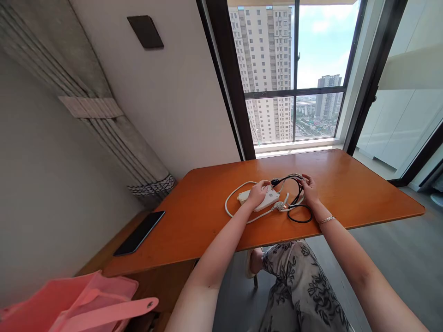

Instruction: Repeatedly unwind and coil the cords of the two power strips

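Under the left grip point(256, 195), white power strip point(270, 199) beside a black cable point(300, 222).

High-rise home: curtain point(124, 143), window point(294, 92).

Brown table point(194, 216), dark tablet point(139, 233) flat at its left edge, pink bag point(65, 302) lower left (partly cut off), gray curtain point(114, 138), black panel point(145, 32) on wall point(187, 92), window point(295, 92), tall buildings point(265, 69) outside

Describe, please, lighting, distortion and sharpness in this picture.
Head view: daylight through the window puts a pale sheen on the far side of the table; head view: edges look stretched; head view: the power strip under the left hand looks fairly sharp.
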Available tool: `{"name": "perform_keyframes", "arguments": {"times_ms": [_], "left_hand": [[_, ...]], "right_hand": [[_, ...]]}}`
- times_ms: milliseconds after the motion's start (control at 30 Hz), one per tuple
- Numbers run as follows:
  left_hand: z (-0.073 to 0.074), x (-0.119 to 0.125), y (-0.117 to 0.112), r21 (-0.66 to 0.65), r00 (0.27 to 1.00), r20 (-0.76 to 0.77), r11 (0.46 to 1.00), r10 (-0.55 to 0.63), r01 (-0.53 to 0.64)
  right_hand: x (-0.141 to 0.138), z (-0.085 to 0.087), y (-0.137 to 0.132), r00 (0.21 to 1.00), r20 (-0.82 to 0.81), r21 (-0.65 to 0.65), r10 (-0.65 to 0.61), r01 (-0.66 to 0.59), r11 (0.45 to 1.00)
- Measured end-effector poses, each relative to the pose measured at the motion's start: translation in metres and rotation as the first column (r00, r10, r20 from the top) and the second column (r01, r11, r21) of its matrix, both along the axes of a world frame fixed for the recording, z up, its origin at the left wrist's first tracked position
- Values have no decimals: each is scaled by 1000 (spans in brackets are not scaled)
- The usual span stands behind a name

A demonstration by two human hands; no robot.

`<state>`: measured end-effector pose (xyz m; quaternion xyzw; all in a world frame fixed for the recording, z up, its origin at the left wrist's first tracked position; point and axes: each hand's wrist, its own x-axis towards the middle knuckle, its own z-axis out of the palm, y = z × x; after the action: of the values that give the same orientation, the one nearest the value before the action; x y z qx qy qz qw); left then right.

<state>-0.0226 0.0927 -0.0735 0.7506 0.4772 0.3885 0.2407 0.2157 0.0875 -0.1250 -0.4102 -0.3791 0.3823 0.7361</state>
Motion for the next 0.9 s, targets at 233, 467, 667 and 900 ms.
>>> {"name": "perform_keyframes", "arguments": {"times_ms": [233, 467, 667, 900], "left_hand": [[4, 21, 12, 70, 979, -162, 988, -128, 141], [5, 38, 15, 128, 917, -393, 992, 64, -14], [4, 43, 12, 151, 914, -388, 986, 120, -66], [3, 48, 9, 132, 904, -408, 988, 126, -78]], "right_hand": [[1, 6, -7, 996, -18, -50, 82, -83, 995], [2, 12, -13, 989, -21, -60, 148, -149, 987], [-1, 16, -16, 983, -46, -55, 179, -182, 982], [-3, 19, -16, 979, -64, -37, 192, -195, 980]]}}
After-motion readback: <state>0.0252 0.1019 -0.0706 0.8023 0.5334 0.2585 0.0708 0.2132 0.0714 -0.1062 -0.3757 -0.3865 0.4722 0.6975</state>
